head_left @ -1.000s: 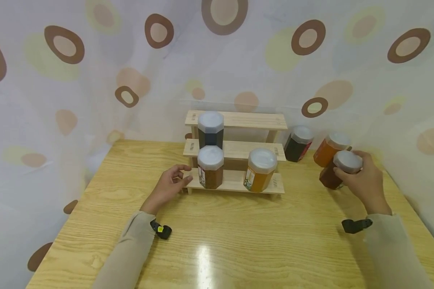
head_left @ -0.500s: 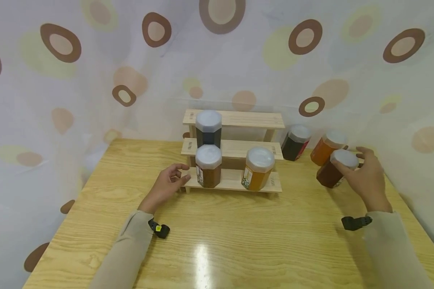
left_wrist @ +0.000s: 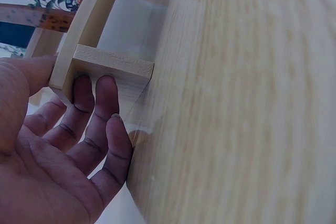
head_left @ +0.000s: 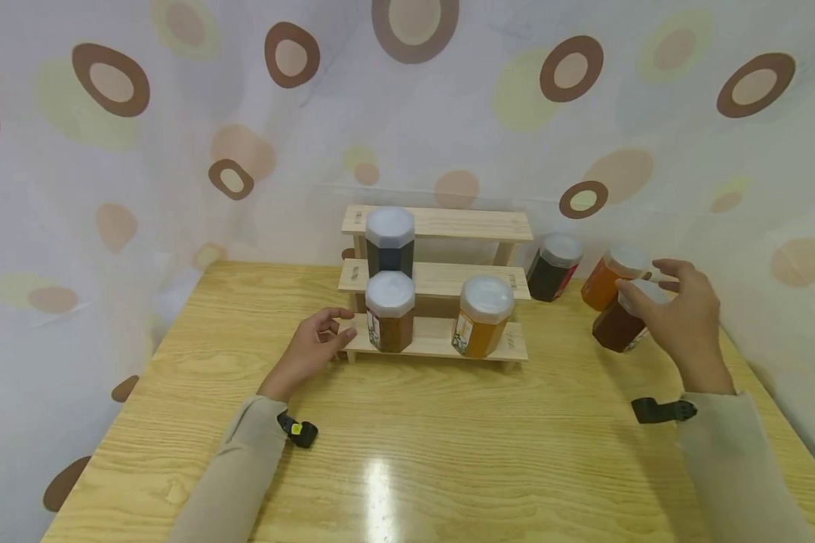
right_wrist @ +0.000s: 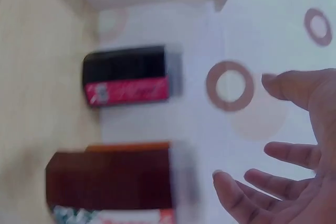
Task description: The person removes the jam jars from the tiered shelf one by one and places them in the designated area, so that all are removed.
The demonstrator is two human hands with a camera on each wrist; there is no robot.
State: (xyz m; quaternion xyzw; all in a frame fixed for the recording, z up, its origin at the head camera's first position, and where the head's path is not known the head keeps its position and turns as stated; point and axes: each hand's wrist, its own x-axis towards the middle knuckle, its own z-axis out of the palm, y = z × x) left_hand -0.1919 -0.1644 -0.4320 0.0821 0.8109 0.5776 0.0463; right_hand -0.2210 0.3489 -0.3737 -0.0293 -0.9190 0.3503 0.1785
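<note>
In the head view my left hand (head_left: 312, 347) holds the left end of the lowest board of a three-tier wooden rack (head_left: 441, 222). The left wrist view has the thumb on the board's end (left_wrist: 64, 72) and curled fingers beneath it. Over at the right, my right hand (head_left: 689, 317) is spread above a dark brown jar (head_left: 618, 326) with a white lid. The right wrist view places those fingers apart from the brown jar (right_wrist: 113, 179). On the lowest board stand a brown jar (head_left: 397, 332) and an orange jar (head_left: 478, 335); a dark jar (head_left: 390, 256) stands on the middle board.
Behind the dark brown jar, an orange jar (head_left: 599, 285) stands on the wooden table (head_left: 489, 452). A black jar with a red label (head_left: 548, 277) is between it and the rack. A patterned curtain (head_left: 407, 113) hangs along the back edge.
My right hand has let go of the dark brown jar's lid, its fingers spreading and lifting off. The left hand keeps its hold on the rack. The head view has shifted slightly.
</note>
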